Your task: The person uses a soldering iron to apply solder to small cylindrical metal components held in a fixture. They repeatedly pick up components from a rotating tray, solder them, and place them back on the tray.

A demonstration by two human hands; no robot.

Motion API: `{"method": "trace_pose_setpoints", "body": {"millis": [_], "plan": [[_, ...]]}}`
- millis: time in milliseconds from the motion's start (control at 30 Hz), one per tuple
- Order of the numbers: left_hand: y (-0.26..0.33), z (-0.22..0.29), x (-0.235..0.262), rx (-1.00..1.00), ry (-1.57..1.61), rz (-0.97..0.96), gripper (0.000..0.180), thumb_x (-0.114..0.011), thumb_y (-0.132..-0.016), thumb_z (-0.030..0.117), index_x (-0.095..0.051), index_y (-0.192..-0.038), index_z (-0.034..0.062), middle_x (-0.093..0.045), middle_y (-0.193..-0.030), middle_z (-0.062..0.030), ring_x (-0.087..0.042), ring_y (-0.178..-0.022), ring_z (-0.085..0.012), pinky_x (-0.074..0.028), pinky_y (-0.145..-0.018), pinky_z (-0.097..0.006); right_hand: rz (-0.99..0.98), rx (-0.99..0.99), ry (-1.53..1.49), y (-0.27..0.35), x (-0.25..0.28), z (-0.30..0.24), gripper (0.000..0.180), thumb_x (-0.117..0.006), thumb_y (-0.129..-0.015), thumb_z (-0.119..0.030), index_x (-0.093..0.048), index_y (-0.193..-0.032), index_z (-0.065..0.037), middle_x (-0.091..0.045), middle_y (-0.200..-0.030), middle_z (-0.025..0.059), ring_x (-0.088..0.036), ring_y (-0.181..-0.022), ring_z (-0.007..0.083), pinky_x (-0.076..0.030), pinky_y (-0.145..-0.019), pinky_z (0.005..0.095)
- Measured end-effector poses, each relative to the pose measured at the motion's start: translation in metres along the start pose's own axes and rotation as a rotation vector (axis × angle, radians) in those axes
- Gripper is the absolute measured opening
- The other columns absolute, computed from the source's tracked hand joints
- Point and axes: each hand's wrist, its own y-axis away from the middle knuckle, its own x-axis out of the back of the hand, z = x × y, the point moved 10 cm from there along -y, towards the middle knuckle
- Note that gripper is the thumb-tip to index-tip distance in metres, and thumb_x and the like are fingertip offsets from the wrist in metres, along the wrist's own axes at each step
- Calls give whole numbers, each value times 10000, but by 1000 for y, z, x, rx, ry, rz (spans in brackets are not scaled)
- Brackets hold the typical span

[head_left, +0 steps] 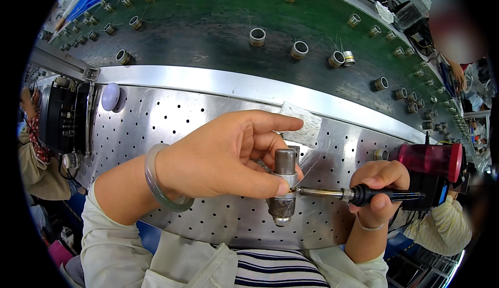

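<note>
My left hand (213, 155) is closed around a metal ring (291, 178) fitted on an upright steel post (285, 159). Its thumb and fingers pinch the ring's sides while the index finger stretches out above. Fine wires appear to run up from the ring toward the right. In my right hand (382, 192) is a soldering iron (322, 192) with a black handle, gripped between thumb and fingers. The iron's tip meets the ring's right side, close to my left thumb; whether it touches the wire is too small to tell. Below the ring, the post ends in a rounded metal foot (281, 219).
Beyond the perforated metal worktop (171, 116) runs a green conveyor belt (192, 33) carrying several wired metal rings. A whitish pad (304, 124), a purple egg-shaped object (110, 97) and a loose ring (381, 154) lie on the worktop. A red cylinder (431, 161) stands right; people sit at both sides.
</note>
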Motion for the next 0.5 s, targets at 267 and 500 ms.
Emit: {"method": "trace_pose_setpoints", "body": {"millis": [267,500], "plan": [[-1,0,-2,-6,22,-12,753,-659,-704,-78,-306,-1368,-26,-618,-991,-166,-607,-875,-142,-498,-747,-223,29,-15,26,0,1,-3,236,-725,-736,-92,-554,-805,56,-599,-636,144,-588,-468,179,-484,-439,256],[-1,1,-2,5,45,-48,768,-675,-691,-76,-315,-1366,-23,-621,-989,-187,-612,-847,-138,-501,-714,-206,13,-4,22,0,-1,-4,234,-725,-739,-84,-557,-815,59,-602,-649,146,-586,-473,176,-487,-440,259]]}}
